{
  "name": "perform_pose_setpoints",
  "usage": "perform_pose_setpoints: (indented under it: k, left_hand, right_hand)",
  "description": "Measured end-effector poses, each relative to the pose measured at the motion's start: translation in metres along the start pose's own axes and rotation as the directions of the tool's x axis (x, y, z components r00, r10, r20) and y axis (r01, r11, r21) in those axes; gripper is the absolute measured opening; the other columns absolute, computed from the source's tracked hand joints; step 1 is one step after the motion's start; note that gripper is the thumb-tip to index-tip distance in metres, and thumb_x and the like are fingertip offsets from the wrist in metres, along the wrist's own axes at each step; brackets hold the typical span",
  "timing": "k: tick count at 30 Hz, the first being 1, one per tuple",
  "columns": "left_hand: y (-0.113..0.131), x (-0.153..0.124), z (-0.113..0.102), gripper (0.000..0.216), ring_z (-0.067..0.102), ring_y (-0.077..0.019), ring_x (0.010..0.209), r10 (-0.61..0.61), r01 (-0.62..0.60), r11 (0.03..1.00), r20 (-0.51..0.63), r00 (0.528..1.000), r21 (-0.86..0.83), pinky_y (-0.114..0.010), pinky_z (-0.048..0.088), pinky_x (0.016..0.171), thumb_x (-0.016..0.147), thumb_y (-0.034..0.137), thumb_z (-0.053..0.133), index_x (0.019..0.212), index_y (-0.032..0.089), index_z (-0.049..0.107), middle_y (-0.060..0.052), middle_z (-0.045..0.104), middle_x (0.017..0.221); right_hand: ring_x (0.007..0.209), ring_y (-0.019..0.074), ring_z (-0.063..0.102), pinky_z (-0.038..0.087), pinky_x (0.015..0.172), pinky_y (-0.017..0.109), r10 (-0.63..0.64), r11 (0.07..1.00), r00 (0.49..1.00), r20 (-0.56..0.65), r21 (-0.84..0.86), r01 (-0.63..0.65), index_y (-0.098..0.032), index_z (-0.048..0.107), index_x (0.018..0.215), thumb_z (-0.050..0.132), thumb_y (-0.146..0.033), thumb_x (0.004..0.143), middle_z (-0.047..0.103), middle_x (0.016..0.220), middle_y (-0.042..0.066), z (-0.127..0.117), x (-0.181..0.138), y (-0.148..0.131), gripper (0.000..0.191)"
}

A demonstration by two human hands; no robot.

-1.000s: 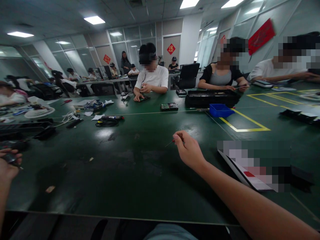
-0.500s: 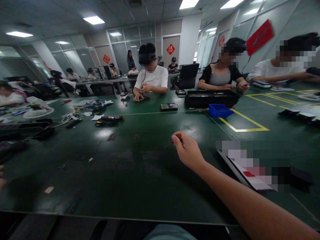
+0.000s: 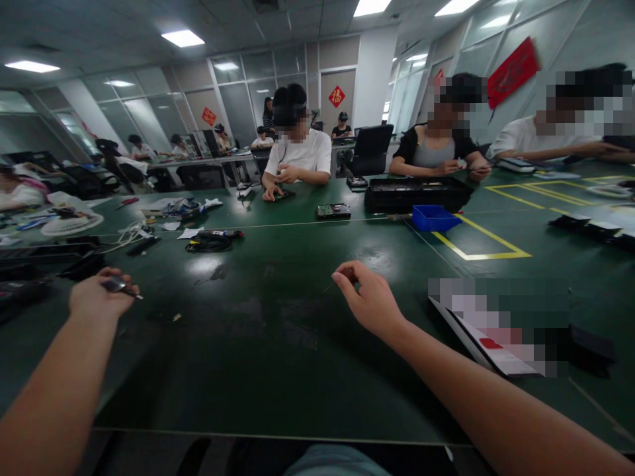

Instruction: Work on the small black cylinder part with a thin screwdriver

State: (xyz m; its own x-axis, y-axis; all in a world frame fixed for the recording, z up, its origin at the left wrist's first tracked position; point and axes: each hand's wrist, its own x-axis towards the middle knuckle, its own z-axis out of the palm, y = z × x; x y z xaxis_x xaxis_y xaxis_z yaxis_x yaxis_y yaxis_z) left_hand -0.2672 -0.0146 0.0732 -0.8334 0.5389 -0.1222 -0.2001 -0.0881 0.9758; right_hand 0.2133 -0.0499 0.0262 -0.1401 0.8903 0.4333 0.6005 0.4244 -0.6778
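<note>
My right hand (image 3: 370, 297) hovers over the middle of the green table (image 3: 238, 390). Its fingers are closed on a small screwdriver (image 3: 328, 287) with a thin metal shaft pointing left; the handle is mostly hidden. On the left side, my left hand (image 3: 99, 294) is raised above the table, closed around a small dark, shiny object (image 3: 116, 285) with a narrow pale tip sticking out to the right. What kind of object it is, I cannot make out. The hands are well apart.
A bundled black cable (image 3: 211, 240) lies ahead, with a circuit board (image 3: 333, 211) further back. The blue bin (image 3: 434, 218) stands near a long black casing (image 3: 419, 194). Right of my forearm lies a white booklet (image 3: 496, 344). Co-workers sit across the table.
My left hand has come in from the left edge, now with the dark object in it. My right hand has stayed nearly still with the screwdriver.
</note>
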Motion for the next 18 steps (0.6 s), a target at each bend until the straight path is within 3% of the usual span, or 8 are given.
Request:
perform_pose_setpoints:
  k: [2,4,9,14,18]
  left_hand:
    - [-0.010,-0.024,0.027,0.016,0.045,-0.0139,0.058,-0.130,0.137,0.988,0.090,0.987,-0.078,-0.032,0.037,0.066,0.081,0.001,0.038,0.076,0.015,0.045,0.001,0.048,0.066]
    - [-0.020,-0.051,0.053,0.016,0.049,-0.0137,0.061,-0.178,0.215,0.972,0.296,0.938,-0.097,-0.033,0.039,0.068,0.079,0.002,0.043,0.081,0.015,0.051,0.001,0.052,0.070]
    - [-0.048,-0.113,0.108,0.027,0.052,-0.0139,0.058,-0.235,0.285,0.958,0.520,0.821,-0.018,-0.031,0.040,0.060,0.069,0.000,0.048,0.088,0.016,0.058,0.001,0.055,0.073]
    - [-0.070,-0.174,0.141,0.038,0.055,-0.0132,0.061,-0.291,0.322,0.942,0.722,0.628,0.100,-0.027,0.040,0.055,0.058,0.002,0.052,0.092,0.017,0.061,0.000,0.057,0.080]
    - [-0.092,-0.224,0.151,0.035,0.053,-0.0122,0.064,-0.287,0.345,0.931,0.826,0.486,0.121,-0.026,0.038,0.057,0.059,0.007,0.054,0.091,0.016,0.062,-0.001,0.055,0.082]
  right_hand:
    - [0.075,0.0187,0.065,0.048,0.065,0.031,-0.007,1.000,1.000,-0.002,0.008,0.007,-0.022,0.064,0.098,0.055,-0.037,0.098,0.070,0.083,0.004,-0.001,-0.001,-0.003,0.017]
    - [0.074,0.0181,0.064,0.048,0.065,0.031,-0.023,1.000,1.000,0.003,0.018,0.023,-0.021,0.064,0.095,0.057,-0.034,0.096,0.070,0.082,0.004,-0.002,-0.002,-0.006,0.015]
    - [0.067,0.0158,0.061,0.047,0.062,0.029,-0.133,0.991,0.991,0.033,0.012,0.133,-0.021,0.065,0.091,0.059,-0.027,0.092,0.067,0.076,0.001,-0.007,-0.004,-0.014,0.009]
    - [0.063,0.0139,0.060,0.048,0.061,0.028,-0.347,0.936,0.938,-0.006,0.056,0.346,-0.021,0.067,0.095,0.061,-0.019,0.085,0.066,0.075,0.000,-0.013,-0.014,-0.025,0.012]
    - [0.060,0.0137,0.059,0.051,0.060,0.027,-0.497,0.855,0.867,-0.038,0.149,0.497,-0.026,0.066,0.111,0.060,-0.013,0.081,0.063,0.070,-0.004,-0.028,-0.027,-0.053,0.033]
